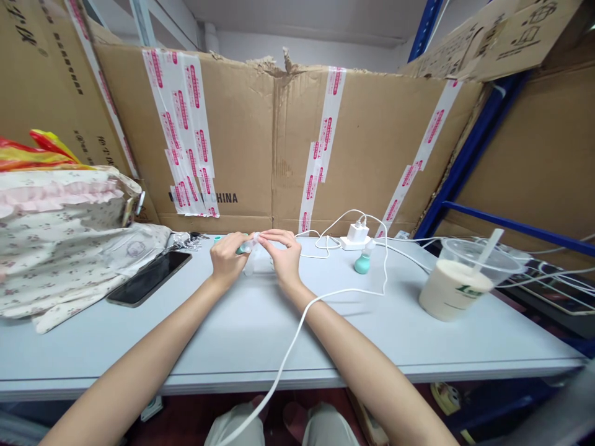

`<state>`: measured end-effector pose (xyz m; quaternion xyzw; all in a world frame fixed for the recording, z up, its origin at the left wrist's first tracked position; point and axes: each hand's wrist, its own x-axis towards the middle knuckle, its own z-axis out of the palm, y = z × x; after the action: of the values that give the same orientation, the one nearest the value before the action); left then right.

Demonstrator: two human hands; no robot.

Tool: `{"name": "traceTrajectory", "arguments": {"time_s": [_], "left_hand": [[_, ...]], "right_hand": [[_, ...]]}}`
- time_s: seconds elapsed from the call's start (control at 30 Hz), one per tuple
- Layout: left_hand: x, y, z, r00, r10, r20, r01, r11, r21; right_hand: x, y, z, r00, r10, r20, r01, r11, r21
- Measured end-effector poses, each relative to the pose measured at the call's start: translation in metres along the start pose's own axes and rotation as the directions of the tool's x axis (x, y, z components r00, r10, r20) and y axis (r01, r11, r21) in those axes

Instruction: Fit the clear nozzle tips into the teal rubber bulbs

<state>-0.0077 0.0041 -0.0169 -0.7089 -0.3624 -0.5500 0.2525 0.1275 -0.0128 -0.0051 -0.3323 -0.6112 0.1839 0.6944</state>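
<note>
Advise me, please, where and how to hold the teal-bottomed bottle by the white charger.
Hold the bottle by its rounded teal base, probably from the left, where the right hand is: the bottle stands on that wider end, while the white cable curves past its right and near sides.

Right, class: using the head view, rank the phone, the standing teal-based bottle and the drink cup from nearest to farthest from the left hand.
From the left hand:
1. Phone: to its left.
2. Teal-based bottle: to its right, past the right hand.
3. Drink cup: farther right.
</note>
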Motion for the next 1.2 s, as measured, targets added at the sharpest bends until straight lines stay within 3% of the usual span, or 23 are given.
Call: {"name": "traceTrajectory", "arguments": {"time_s": [0.1,0.23,0.33,0.57,0.87,1.2], "left_hand": [[0.001,0.004,0.000,0.999,-0.047,-0.011,0.046,0.998,-0.036],[0.006,0.016,0.001,0.972,-0.233,0.015,0.232,0.960,-0.157],[0.008,0.021,0.001,0.956,-0.291,0.041,0.294,0.934,-0.204],[0.005,0.016,0.003,0.935,-0.321,0.152,0.348,0.913,-0.212],[0.004,0.014,0.003,0.945,-0.300,0.128,0.326,0.895,-0.306],[-0.001,0.010,0.006,0.941,-0.329,0.074,0.337,0.902,-0.270]], "right_hand": [[-0.002,-0.001,0.002,1.000,0.014,-0.007,-0.014,1.000,0.019],[0.000,-0.004,0.000,1.000,-0.019,-0.016,0.019,0.999,0.029],[0.004,-0.006,-0.003,0.999,-0.033,-0.003,0.033,0.999,-0.017],[0.006,-0.001,-0.007,0.993,-0.085,0.085,0.092,0.992,-0.085],[0.012,-0.006,-0.012,0.963,-0.222,0.151,0.239,0.965,-0.106],[0.007,-0.005,-0.007,0.987,-0.147,0.069,0.151,0.987,-0.054]]}}
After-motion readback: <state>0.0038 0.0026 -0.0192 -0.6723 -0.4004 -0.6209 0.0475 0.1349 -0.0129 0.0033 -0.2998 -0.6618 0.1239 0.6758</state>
